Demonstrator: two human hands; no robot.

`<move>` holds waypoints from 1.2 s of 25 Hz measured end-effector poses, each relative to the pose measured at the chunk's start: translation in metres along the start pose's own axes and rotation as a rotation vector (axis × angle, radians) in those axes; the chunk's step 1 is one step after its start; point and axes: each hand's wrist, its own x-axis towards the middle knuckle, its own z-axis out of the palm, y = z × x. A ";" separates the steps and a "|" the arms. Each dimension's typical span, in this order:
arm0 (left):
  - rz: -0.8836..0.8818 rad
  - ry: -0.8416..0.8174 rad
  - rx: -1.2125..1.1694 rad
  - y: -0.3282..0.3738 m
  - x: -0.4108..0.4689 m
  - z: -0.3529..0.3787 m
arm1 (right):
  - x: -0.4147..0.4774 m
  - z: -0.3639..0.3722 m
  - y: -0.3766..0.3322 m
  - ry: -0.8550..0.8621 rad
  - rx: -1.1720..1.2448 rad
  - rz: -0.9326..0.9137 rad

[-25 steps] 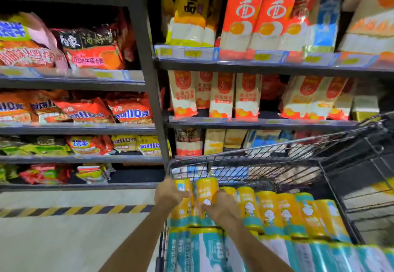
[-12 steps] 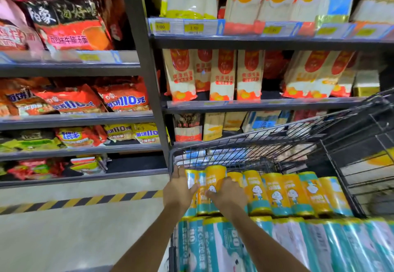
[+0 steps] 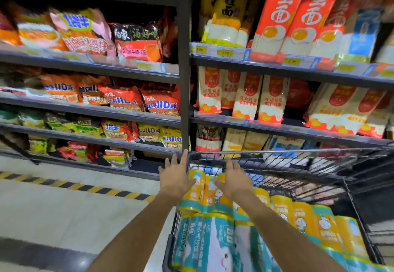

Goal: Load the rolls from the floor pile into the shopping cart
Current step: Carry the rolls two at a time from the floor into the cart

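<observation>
A black wire shopping cart stands at the lower right, packed with rolls. Yellow-and-teal rolls stand in a row across it, and teal-and-white rolls lie nearer to me. Both arms reach into the cart's left end. My left hand has straight fingers and lies against the left side of a yellow roll pack. My right hand, fingers extended, rests on the pack's right side. The floor pile is out of view.
Grey shelving full of noodle packets rises right behind the cart. Pale floor with a yellow-black hazard stripe lies to the left.
Both hands gripped the yellow pack before; their fingers have now straightened and lifted slightly off it. The view has tilted upward.
</observation>
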 end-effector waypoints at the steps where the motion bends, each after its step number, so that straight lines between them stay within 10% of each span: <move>1: -0.032 0.038 0.005 -0.003 -0.007 -0.010 | 0.000 -0.007 -0.003 0.030 -0.041 -0.079; 17: -1.103 0.465 0.010 -0.217 -0.435 -0.041 | -0.272 0.031 -0.286 -0.005 -0.273 -1.522; 30: -1.531 0.349 -0.101 -0.416 -0.691 0.057 | -0.512 0.220 -0.500 -0.225 -0.452 -1.859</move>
